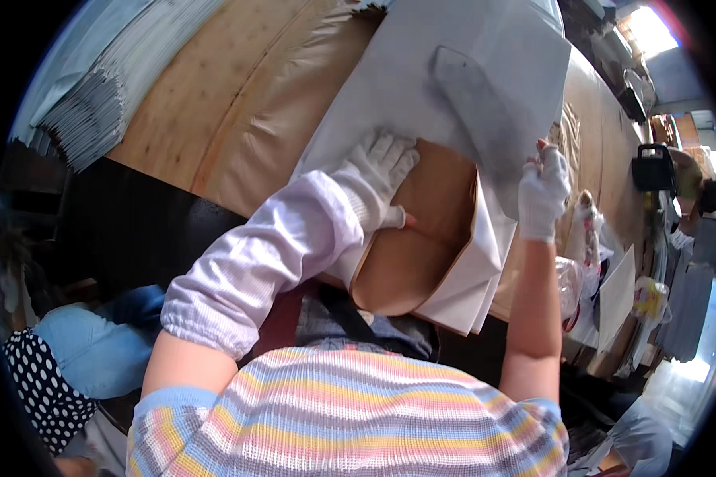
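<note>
A large white paper sack (485,294) with a brown paper lining (433,199) lies in front of me, its mouth gaping toward my body. My left hand (382,171), in a white knitted glove, presses flat on it with fingers spread, the thumb on the brown paper. To the right of the mouth, my right hand (543,191) is raised over the sack's edge in a white glove with bare fingertips. Its fingers are curled closed; what they hold, if anything, I cannot make out. A long dark grey patch (481,103) crosses the white paper between the hands.
A thick stack of white sheets or sacks (95,103) sits at far left on the wooden table (191,119). Brown sheeting (278,119) lies beside the sack. Clear plastic bags (573,282) are at right. People stand at lower left (95,350) and far right (692,187).
</note>
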`<state>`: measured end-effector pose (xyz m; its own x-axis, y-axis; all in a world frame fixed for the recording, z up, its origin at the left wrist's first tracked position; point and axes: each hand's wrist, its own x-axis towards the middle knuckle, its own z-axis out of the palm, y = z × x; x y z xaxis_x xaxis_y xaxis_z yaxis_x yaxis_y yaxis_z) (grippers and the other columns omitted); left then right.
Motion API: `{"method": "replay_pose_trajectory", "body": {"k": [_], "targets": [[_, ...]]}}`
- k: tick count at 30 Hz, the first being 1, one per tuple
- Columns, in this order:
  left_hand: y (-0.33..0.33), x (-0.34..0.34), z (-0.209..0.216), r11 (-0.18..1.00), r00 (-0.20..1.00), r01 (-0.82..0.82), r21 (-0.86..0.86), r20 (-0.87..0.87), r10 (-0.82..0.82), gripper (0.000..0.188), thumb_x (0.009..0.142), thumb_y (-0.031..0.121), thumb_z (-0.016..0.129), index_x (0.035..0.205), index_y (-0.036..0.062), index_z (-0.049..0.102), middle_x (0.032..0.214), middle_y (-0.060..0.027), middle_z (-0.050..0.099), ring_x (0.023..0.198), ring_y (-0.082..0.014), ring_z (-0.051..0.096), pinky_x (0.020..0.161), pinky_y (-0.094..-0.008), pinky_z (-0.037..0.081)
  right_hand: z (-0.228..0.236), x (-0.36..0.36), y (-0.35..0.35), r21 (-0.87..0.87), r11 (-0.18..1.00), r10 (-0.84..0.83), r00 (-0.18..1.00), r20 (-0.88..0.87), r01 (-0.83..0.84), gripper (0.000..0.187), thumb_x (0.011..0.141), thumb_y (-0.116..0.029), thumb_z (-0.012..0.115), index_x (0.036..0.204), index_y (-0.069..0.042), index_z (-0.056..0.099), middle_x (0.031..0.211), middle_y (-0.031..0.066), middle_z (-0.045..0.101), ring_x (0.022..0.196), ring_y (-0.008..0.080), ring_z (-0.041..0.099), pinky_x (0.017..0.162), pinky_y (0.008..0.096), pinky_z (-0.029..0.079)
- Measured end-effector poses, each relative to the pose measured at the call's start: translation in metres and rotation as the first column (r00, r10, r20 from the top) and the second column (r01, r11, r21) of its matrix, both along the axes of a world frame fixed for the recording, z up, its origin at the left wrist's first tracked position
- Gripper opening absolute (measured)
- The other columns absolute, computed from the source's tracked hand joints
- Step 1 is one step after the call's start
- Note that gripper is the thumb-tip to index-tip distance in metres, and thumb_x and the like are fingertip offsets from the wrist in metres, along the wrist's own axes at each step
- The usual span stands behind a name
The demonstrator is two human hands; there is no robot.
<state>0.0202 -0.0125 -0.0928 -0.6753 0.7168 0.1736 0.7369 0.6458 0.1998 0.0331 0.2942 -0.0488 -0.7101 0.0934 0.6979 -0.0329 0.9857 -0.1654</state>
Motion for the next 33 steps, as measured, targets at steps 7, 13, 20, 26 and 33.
{"method": "replay_pose_trajectory", "body": {"k": [7, 13, 20, 26, 33], "targets": [[-0.079, 0.051, -0.006, 1.0, 0.999, -0.022, 0.014, 0.044, 0.021, 0.095, 0.07, 0.053, 0.08, 0.143, 0.0006, 0.05, 0.149, -0.0201, 0.047, 0.144, -0.0387, 0.038, 0.123, -0.0545, 0.024, 0.028, 0.078, -0.131, -0.223, 0.68, 0.696, 0.52, 0.495, -0.698, 0.051, 0.061, -0.014, 0.083, 0.109, -0.002, 0.068, 0.122, 0.0135, 0.066, 0.117, 0.0344, 0.062, 0.104, 0.0498, 0.05], [-0.126, 0.045, -0.004, 0.978, 0.971, -0.21, -0.018, 0.111, 0.211, 0.105, 0.076, 0.058, 0.075, 0.157, 0.0036, 0.036, 0.165, -0.0197, 0.031, 0.154, -0.0388, 0.027, 0.128, -0.0524, 0.016, -0.006, 0.043, -0.178, -0.213, 0.637, 0.717, 0.468, 0.516, -0.741, 0.064, 0.053, -0.024, 0.086, 0.109, 0.001, 0.067, 0.133, 0.0157, 0.059, 0.13, 0.037, 0.053, 0.113, 0.0529, 0.042], [-0.147, 0.027, 0.018, 0.833, 0.829, -0.536, -0.141, 0.099, 0.55, 0.072, 0.086, 0.038, 0.078, 0.146, 0.0068, 0.053, 0.156, -0.023, 0.046, 0.146, -0.0388, 0.041, 0.121, -0.0477, 0.034, -0.019, 0.041, -0.178, -0.183, 0.743, 0.611, 0.541, 0.578, -0.644, 0.077, 0.061, -0.031, 0.087, 0.124, 0.004, 0.062, 0.148, 0.0209, 0.05, 0.139, 0.0432, 0.046, 0.12, 0.0569, 0.034], [-0.121, 0.033, -0.008, 0.84, 0.869, -0.493, 0.228, 0.175, 0.462, 0.042, 0.078, 0.005, 0.08, 0.117, 0.0094, 0.067, 0.152, -0.018, 0.053, 0.13, -0.0361, 0.057, 0.11, -0.047, 0.045, -0.018, 0.041, -0.175, -0.2, 0.735, 0.623, 0.53, 0.575, -0.648, 0.074, 0.062, -0.031, 0.086, 0.123, 0.004, 0.063, 0.149, 0.0211, 0.05, 0.14, 0.0429, 0.045, 0.12, 0.0574, 0.034], [-0.116, 0.011, 0.006, 0.847, 0.841, -0.527, 0.071, 0.188, 0.508, 0.016, 0.083, 0.011, 0.074, 0.098, 0.0088, 0.074, 0.135, -0.012, 0.066, 0.123, -0.0343, 0.059, 0.105, -0.0445, 0.047, -0.022, 0.044, -0.175, -0.175, 0.744, 0.621, 0.572, 0.535, -0.645, 0.07, 0.061, -0.029, 0.085, 0.12, 0.003, 0.064, 0.146, 0.021, 0.052, 0.138, 0.0413, 0.047, 0.119, 0.0576, 0.035]]}}
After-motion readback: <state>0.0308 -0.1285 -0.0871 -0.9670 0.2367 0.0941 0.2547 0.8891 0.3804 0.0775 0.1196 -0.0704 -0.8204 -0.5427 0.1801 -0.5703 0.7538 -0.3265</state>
